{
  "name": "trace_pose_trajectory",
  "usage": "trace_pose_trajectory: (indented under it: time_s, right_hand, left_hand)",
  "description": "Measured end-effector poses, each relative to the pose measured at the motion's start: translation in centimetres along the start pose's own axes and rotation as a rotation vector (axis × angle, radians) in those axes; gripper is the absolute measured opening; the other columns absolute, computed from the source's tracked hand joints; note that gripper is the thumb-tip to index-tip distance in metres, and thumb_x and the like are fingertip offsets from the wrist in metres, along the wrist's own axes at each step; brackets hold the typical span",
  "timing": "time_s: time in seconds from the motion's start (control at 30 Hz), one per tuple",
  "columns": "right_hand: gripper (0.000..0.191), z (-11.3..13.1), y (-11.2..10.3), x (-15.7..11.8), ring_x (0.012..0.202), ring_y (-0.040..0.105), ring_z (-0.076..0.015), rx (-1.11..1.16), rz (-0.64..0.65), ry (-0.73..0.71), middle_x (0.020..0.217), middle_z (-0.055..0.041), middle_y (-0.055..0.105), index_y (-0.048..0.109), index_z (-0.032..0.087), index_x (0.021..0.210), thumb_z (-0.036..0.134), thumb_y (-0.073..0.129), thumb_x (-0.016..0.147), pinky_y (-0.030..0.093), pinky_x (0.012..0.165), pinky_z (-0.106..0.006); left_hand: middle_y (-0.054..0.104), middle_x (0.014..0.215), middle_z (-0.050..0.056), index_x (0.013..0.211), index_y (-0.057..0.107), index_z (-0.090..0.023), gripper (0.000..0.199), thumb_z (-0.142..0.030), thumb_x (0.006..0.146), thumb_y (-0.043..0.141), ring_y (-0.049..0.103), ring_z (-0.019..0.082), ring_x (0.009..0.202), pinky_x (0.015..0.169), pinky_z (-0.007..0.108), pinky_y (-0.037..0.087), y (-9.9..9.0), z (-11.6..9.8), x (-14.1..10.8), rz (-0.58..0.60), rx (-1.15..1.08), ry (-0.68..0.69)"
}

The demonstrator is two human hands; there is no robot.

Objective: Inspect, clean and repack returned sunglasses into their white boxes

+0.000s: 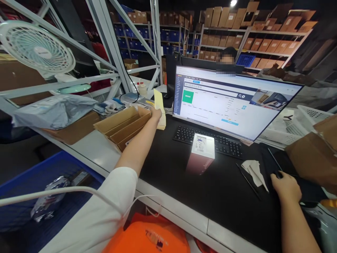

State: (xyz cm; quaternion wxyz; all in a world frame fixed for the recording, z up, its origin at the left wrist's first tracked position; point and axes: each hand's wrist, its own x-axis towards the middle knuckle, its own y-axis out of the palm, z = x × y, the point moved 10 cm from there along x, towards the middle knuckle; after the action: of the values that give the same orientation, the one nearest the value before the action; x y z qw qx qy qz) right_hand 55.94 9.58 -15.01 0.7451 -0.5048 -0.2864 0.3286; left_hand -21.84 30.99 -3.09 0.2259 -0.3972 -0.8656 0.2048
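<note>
Now the left hand (156,114) is clamped on a yellow slip (158,99) above a paper stack (161,123), beside an open carton (122,130); the right hand (286,187) curls round a mouse (278,175). Apparently slip handling is underway; shifting it calls for a steady pinch. Between the hands, a box (203,147) stands by the keyboard (228,147).

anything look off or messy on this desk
Mostly minor: a crumpled pale piece of cloth or paper lies loose on the black mat, beside a thin dark stick set at a slant, near the right hand. I see no spill.
</note>
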Motion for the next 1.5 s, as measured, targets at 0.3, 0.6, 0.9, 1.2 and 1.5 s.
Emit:
trace_pose_trajectory:
  time_s: [0.3,0.6,0.9,1.2,1.5]
  right_hand:
    - [0.058,7.9,-10.3,-5.1,0.137,0.052,-0.0382,0.219,-0.410,-0.254,0.140,-0.0184,0.061,0.068,0.019,0.131,0.054,0.040,0.095,0.040,0.120,-0.051]
    - [0.011,30.2,-20.1,-24.5,0.088,0.070,-0.0269,0.522,-0.358,-0.979,0.097,-0.0024,0.072,0.066,0.031,0.105,0.036,0.058,0.099,0.058,0.082,-0.044]
    - [0.017,46.1,-19.2,-29.3,0.075,0.062,-0.0207,0.283,-0.321,-1.247,0.083,-0.0039,0.067,0.058,0.021,0.087,0.028,0.050,0.099,0.041,0.063,-0.030]
    - [0.020,46.9,-17.8,-27.8,0.068,0.052,-0.0180,0.201,-0.092,-1.290,0.077,-0.0034,0.059,0.047,0.021,0.079,0.029,0.048,0.097,0.033,0.063,-0.030]
    - [0.025,46.3,-17.0,-28.5,0.059,0.048,-0.0189,-0.062,-0.109,-1.344,0.070,-0.0043,0.057,0.046,0.021,0.081,0.029,0.035,0.101,0.024,0.058,-0.033]
  left_hand:
    - [0.068,0.132,0.014,0.125,0.058,-0.013,0.031,-0.017,0.094,0.060,0.065,0.027,0.123,0.110,0.039,0.050,-4.6,-5.0,-7.8,-0.124,-0.274,0.158]
    - [0.076,0.120,0.011,0.112,0.062,-0.018,0.048,-0.050,0.080,0.078,0.074,0.028,0.106,0.095,0.042,0.060,-4.6,-10.8,-15.8,0.262,-0.963,0.375]
    - [0.077,0.113,0.010,0.113,0.066,-0.017,0.047,-0.050,0.082,0.078,0.074,0.027,0.101,0.090,0.039,0.060,-6.3,-13.0,-20.7,0.429,-0.868,0.461]
    - [0.077,0.099,0.005,0.116,0.069,-0.018,0.032,-0.033,0.087,0.068,0.071,0.021,0.084,0.072,0.029,0.054,-8.4,-14.8,-22.3,0.506,-0.619,0.670]
    - [0.076,0.106,0.006,0.116,0.067,-0.017,0.032,-0.037,0.092,0.064,0.070,0.020,0.087,0.073,0.029,0.052,-8.5,-15.4,-23.5,0.614,-0.498,0.846]
